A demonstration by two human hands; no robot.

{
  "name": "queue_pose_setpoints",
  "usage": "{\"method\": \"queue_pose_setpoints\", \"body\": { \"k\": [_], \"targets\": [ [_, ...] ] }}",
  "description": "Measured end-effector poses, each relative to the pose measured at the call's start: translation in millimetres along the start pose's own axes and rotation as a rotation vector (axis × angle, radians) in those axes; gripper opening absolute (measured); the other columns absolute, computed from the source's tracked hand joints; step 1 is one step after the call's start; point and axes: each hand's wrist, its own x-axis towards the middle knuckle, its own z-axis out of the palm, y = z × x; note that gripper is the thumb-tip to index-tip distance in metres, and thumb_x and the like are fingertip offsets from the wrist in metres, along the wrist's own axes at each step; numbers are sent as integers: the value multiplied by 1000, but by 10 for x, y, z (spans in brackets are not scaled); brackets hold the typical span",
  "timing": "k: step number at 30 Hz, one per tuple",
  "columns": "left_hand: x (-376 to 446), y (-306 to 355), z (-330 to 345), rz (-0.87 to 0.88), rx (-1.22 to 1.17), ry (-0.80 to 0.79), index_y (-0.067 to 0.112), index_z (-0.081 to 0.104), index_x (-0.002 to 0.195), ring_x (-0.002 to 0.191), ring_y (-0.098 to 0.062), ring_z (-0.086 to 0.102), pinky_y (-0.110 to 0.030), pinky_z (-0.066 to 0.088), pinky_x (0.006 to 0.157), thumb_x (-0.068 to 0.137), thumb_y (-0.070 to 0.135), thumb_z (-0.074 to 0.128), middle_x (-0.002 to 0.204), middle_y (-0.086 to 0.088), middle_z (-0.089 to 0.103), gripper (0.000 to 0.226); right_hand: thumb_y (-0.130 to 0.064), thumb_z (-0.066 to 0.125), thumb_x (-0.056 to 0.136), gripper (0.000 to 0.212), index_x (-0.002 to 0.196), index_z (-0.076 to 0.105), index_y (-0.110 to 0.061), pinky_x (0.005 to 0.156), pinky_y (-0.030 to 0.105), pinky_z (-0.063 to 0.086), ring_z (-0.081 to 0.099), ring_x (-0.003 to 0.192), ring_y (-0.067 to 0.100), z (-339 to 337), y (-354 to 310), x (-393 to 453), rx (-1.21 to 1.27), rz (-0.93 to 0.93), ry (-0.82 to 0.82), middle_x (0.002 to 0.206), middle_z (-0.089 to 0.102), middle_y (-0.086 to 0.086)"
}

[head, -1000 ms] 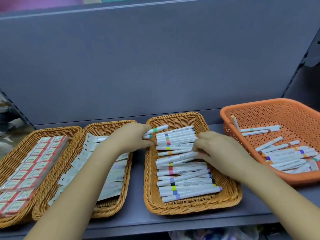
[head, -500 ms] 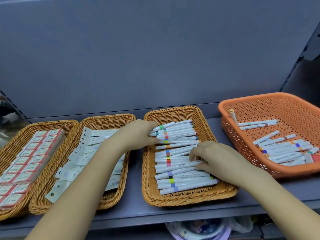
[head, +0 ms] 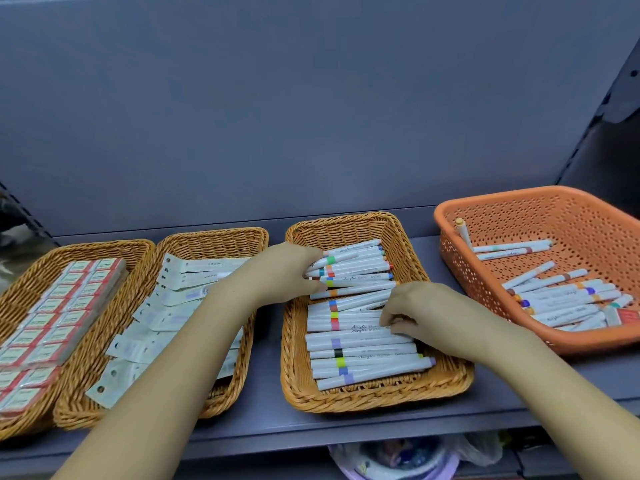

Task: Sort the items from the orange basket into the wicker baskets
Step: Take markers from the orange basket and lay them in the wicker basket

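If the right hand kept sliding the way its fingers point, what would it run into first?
The right hand points left across the marker basket. It would likely push along the markers it already touches, then meet the basket's left wall; depth is uncertain.

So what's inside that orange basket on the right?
The orange basket holds loose white markers with coloured bands, one propped against its back-left corner, plus something red at the right edge. Whatever lies beneath the pile is covered.

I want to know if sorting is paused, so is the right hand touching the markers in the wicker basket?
Touching. The head view shows the right hand with its fingertips pressed onto the markers in the middle of the wicker basket, no gap visible.
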Motion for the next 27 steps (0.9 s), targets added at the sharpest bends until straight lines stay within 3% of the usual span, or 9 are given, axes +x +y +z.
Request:
{"method": "queue_pose_setpoints", "body": {
  "k": [3,7,12,16,18,22,27],
  "targets": [
    [22,73,7,44,26,4,24,38,73,60,-9,40,-25,29,51,92,41,56,67,8,43,31,-27,56,92,21,110,65,-23,89,25,42,54,105,10,-146,45,14,56,46,174,109,59,-8],
    [55,191,2,115,61,8,19,44,84,61,-9,39,-25,29,50,93,40,55,70,7,45,26,-25,63,88,24,111,62,-22,72,9,36,49,88,2,-329,21,116,187,60,471,99,51,-14],
    [77,292,-52,154,55,22,16,50,92,68,-14,44,-29,32,56,92,39,55,73,5,50,24,-22,62,89,19,108,67,-19,78,22,42,56,93,9,-370,-51,273,224,13,378,101,65,-5],
    [66,258,-78,145,17,6,15,49,88,63,-12,42,-28,32,55,91,38,57,72,4,50,25,-21,61,89,9,96,66,-24,72,17,42,55,87,5,-371,-16,235,329,17,368,94,63,-10],
    [56,214,-89,125,26,17,18,44,83,63,-11,41,-25,29,52,92,38,57,69,8,44,25,-22,62,88,6,89,64,-27,72,17,45,58,85,5,-370,54,188,466,72,384,91,63,-11],
    [25,131,-115,79,-58,45,24,42,78,59,-7,40,-24,27,50,93,36,57,67,11,44,24,-13,61,89,4,89,65,-15,68,18,52,64,75,9,-397,112,87,986,146,440,84,65,2],
    [49,124,-100,55,-91,56,20,41,89,58,-9,38,-25,31,53,97,35,49,71,7,46,18,-6,55,91,7,90,62,-7,71,20,54,64,75,10,-361,26,112,1516,156,512,84,59,5]
  ]
}}
